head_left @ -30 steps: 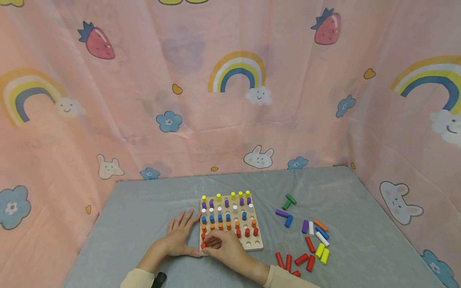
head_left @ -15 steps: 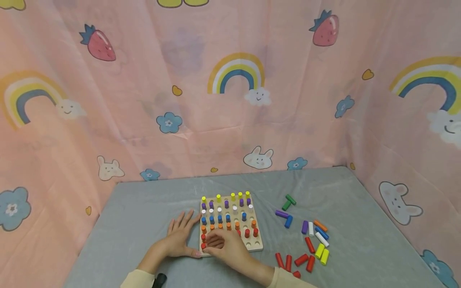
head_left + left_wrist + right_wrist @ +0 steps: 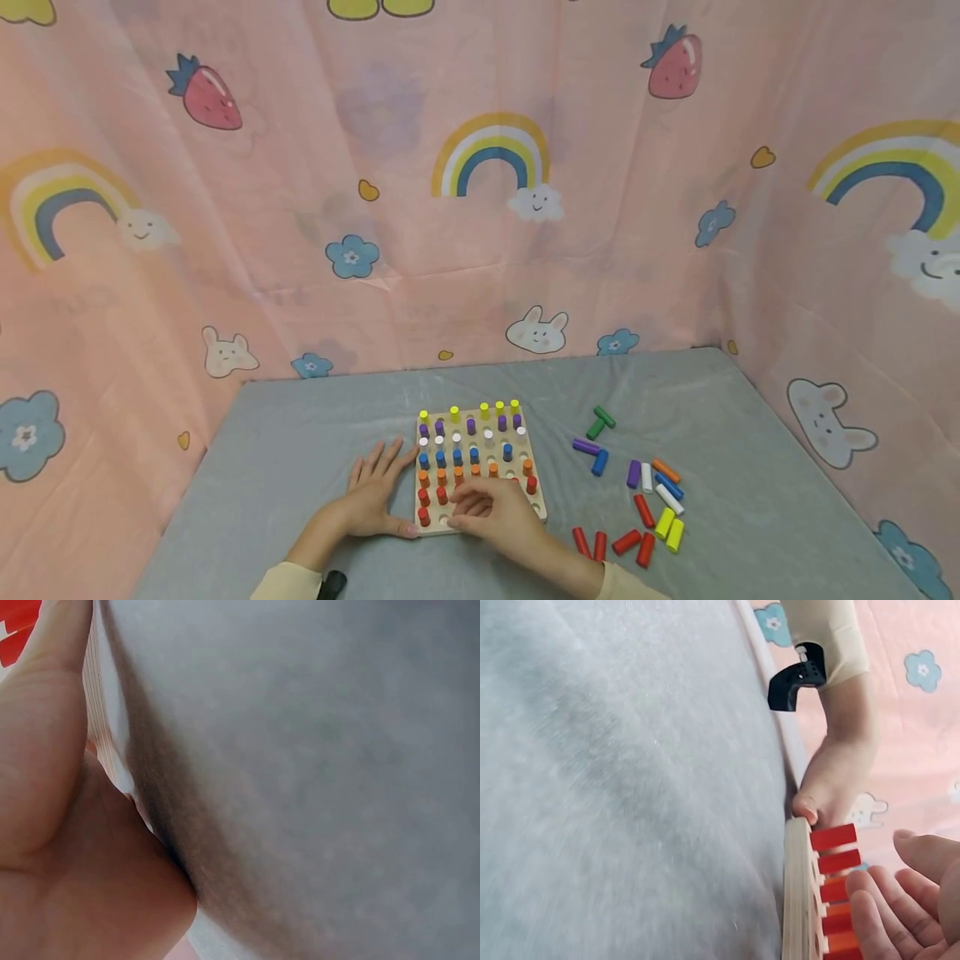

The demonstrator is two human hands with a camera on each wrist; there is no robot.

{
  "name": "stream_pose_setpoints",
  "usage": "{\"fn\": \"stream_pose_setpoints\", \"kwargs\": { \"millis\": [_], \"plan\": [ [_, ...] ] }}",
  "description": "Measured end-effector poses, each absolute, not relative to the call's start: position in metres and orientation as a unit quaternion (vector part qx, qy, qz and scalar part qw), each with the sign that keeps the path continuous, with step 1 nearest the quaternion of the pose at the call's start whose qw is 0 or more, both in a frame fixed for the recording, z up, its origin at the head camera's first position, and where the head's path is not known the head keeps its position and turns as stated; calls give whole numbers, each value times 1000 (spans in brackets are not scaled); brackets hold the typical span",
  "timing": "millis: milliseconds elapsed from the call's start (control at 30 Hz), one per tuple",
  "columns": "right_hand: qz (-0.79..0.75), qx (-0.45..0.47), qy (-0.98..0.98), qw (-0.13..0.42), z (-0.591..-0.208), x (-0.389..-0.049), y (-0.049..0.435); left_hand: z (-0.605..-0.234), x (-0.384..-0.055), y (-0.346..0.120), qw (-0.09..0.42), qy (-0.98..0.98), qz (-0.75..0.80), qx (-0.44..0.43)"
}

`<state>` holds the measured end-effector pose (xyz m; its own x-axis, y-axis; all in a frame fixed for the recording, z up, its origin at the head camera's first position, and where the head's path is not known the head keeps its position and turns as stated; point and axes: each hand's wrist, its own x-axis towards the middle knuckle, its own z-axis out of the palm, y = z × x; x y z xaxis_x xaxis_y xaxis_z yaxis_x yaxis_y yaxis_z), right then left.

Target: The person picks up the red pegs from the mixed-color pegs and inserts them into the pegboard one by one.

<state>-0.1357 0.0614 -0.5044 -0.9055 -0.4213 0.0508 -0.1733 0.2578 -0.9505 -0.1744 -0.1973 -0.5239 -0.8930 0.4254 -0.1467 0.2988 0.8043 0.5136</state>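
Observation:
A pale wooden pegboard (image 3: 537,497) carries rows of pegs in yellow, purple, white, blue, orange and red. My left hand (image 3: 375,497) lies with spread fingers along its left side, the thumb at the front left corner. In the right wrist view, that thumb (image 3: 805,807) touches the board's end. A red peg (image 3: 424,517) stands upright in the front left hole. Just right of it, my right hand (image 3: 498,512) hovers over the front rows, hiding several pegs. The right wrist view shows its fingers (image 3: 871,922) loosely bent, thumb apart, with nothing between them.
Loose pegs lie on the grey cloth to the right: green ones (image 3: 603,417), purple and blue ones, yellow ones (image 3: 664,523) and several red ones (image 3: 626,542). A pink printed curtain (image 3: 405,317) hangs behind the table. A black wrist mount (image 3: 796,679) sits on the left forearm.
My right hand has let go of the red peg at the front left corner and shifted right. That peg now stands free in its hole. The left hand stays put.

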Motion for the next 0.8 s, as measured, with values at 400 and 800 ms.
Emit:
{"fn": "stream_pose_setpoints", "kwargs": {
  "millis": [400, 800],
  "plan": [
    [-551, -179, 800, 158, -498, -138, 106, -528, -175, -200, 135, 935, 259, 200],
    [-505, -179, 830, 155, -498, -141, 167, -522, -174, -197, 133, 942, 240, 191]
  ]
}}
